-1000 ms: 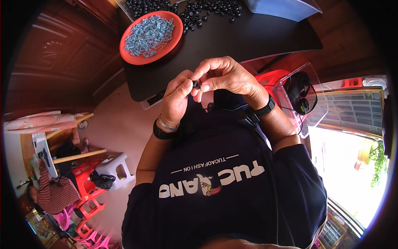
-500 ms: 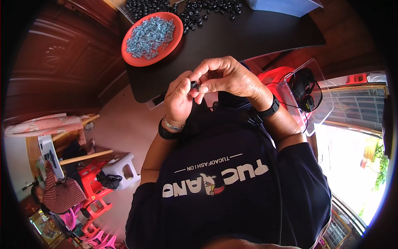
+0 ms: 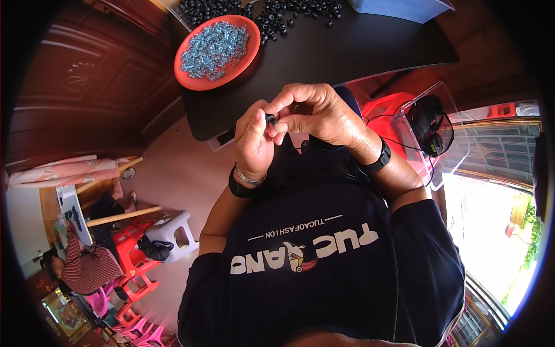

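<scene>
My left hand (image 3: 253, 141) is closed round a small black plastic cap (image 3: 270, 119), a short cylinder whose hollow end shows. From the right, my right hand (image 3: 326, 113) closes on the same cap, with its thumb at the lower side and its index finger bent over the top. Whether a smaller piece sits between those fingertips is hidden. Beyond my hands, an orange-red plate (image 3: 252, 51) carries a heap of small, shiny blue-silver pieces (image 3: 214, 49). Behind it lies a pile of black caps (image 3: 274, 17), similar in look to the held one.
The dark table (image 3: 335, 55) has a curved near edge. A pale blue bin (image 3: 399, 7) stands at its far right. At right, a clear tray (image 3: 454, 144) with black gear rests by a red stool (image 3: 384, 110). Far left, another person (image 3: 92, 269) sits near stools.
The view has shifted slightly. My right fingers have moved a little around the cap, and its hollow end now faces me more. Both hands stay together at it.
</scene>
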`<action>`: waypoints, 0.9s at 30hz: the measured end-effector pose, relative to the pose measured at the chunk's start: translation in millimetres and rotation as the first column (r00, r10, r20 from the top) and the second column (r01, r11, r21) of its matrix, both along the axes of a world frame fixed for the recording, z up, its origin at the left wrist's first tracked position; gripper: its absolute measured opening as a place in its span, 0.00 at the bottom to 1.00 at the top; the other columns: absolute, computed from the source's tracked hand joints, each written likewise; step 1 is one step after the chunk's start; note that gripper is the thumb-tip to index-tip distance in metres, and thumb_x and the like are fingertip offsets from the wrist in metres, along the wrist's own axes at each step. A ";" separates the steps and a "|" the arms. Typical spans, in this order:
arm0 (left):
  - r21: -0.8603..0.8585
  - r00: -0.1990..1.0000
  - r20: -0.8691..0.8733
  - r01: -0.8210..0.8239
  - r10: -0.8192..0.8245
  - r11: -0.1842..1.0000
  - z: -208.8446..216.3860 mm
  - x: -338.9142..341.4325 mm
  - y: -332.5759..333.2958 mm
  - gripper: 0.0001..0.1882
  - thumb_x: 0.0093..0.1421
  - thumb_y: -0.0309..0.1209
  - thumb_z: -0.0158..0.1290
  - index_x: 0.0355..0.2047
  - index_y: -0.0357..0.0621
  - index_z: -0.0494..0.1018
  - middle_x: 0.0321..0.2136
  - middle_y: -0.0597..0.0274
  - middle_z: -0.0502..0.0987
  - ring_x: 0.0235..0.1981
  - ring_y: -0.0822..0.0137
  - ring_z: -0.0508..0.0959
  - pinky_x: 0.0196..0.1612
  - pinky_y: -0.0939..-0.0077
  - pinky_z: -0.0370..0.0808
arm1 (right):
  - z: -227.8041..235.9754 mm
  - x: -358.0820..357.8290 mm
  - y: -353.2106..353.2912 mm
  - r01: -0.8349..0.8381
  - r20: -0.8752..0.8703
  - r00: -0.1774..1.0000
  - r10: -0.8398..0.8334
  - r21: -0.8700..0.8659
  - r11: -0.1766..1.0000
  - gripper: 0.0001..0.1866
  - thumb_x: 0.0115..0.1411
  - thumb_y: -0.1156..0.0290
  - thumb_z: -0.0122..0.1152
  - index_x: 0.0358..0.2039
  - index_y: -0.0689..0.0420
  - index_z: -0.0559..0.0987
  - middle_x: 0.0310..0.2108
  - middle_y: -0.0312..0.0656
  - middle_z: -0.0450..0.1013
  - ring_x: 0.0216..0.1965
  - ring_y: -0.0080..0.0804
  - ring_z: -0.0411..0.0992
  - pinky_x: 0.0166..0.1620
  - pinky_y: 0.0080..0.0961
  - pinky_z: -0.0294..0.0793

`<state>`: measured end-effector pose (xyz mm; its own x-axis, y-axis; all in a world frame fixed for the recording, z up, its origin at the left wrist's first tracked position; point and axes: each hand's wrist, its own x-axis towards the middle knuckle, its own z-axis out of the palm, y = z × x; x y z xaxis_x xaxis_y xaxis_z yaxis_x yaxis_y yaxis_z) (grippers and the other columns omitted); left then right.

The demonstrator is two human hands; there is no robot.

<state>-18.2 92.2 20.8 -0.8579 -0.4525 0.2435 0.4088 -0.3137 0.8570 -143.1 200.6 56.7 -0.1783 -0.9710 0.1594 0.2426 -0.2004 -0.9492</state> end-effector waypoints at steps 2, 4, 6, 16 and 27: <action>0.024 1.000 0.027 -0.012 0.011 1.000 4.5 -1.0 2.0 0.21 0.68 0.42 0.39 0.25 0.38 0.66 0.18 0.66 0.63 0.18 0.76 0.62 0.21 0.84 0.59 | 1.7 2.6 0.0 0.058 0.002 0.998 -0.058 -0.008 0.998 0.10 0.56 0.84 0.59 0.40 0.65 0.77 0.34 0.44 0.75 0.35 0.31 0.77 0.40 0.26 0.80; 0.064 0.998 0.064 -0.016 0.012 0.998 6.6 -1.4 2.8 0.21 0.68 0.42 0.38 0.27 0.37 0.66 0.18 0.66 0.63 0.17 0.76 0.62 0.21 0.84 0.59 | 2.3 3.3 0.2 0.074 0.009 0.997 -0.075 0.032 0.997 0.10 0.56 0.84 0.59 0.40 0.65 0.77 0.33 0.44 0.75 0.34 0.31 0.77 0.40 0.26 0.80; 0.101 0.998 0.063 -0.013 0.006 0.995 5.4 -1.4 3.6 0.20 0.68 0.41 0.37 0.29 0.36 0.66 0.18 0.66 0.63 0.17 0.76 0.62 0.21 0.83 0.59 | 1.1 4.5 0.4 0.091 0.017 0.996 -0.092 0.073 0.993 0.10 0.56 0.85 0.59 0.40 0.65 0.77 0.33 0.43 0.75 0.34 0.30 0.77 0.39 0.26 0.81; 0.202 0.998 0.039 0.042 -0.050 0.978 -0.6 0.2 1.6 0.20 0.69 0.38 0.35 0.36 0.32 0.68 0.18 0.66 0.64 0.17 0.76 0.63 0.22 0.83 0.60 | -4.6 8.1 -1.4 0.187 -0.183 0.958 -0.221 -0.185 0.965 0.04 0.54 0.85 0.61 0.31 0.64 0.78 0.31 0.40 0.70 0.32 0.29 0.77 0.34 0.22 0.82; 0.157 0.998 0.062 0.017 -0.027 0.987 -1.0 3.4 2.9 0.19 0.69 0.37 0.35 0.38 0.32 0.68 0.21 0.65 0.65 0.19 0.75 0.64 0.22 0.83 0.61 | -1.4 10.3 0.3 0.198 -0.217 0.949 -0.228 -0.154 0.968 0.05 0.53 0.82 0.63 0.31 0.63 0.79 0.32 0.40 0.70 0.31 0.27 0.77 0.34 0.20 0.82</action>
<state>-14.8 95.1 19.8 -0.8796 -0.4612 0.1162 0.3467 -0.4543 0.8206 -132.7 201.0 55.4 -0.3222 -0.8830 0.3415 -0.0424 -0.3469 -0.9369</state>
